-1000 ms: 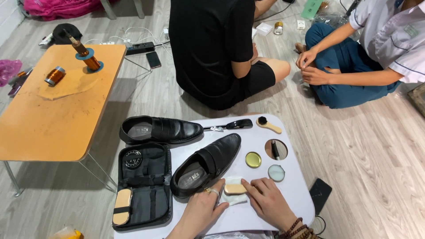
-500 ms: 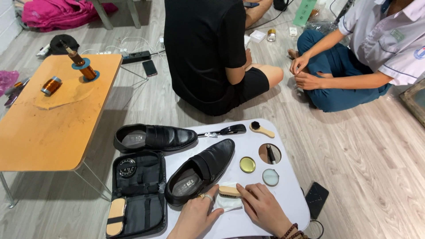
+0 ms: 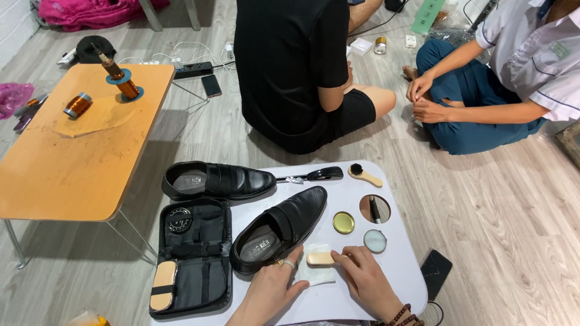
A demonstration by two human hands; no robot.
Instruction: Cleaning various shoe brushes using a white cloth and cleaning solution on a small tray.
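My left hand (image 3: 273,285), with a ring on one finger, rests against the heel of a black leather shoe (image 3: 279,229) that lies diagonally on a small white table (image 3: 399,271). My right hand (image 3: 364,279) grips a small wooden-backed brush (image 3: 320,259) lying over a white cloth (image 3: 316,274) just right of that heel. A second black shoe (image 3: 217,180) lies along the table's far left edge. A gold tin lid (image 3: 344,222) and a clear round lid (image 3: 375,241) sit right of the shoe.
An open black kit case (image 3: 192,256) holds a brush at the left. A black shoehorn (image 3: 317,175) and small round brush (image 3: 364,175) lie at the far edge. Two people sit on the floor beyond. An orange folding table (image 3: 78,157) stands left; a phone (image 3: 435,266) lies right.
The view has shifted a little. My right hand has settled on the small brush by the shoe's heel, and my left hand stays against the heel.
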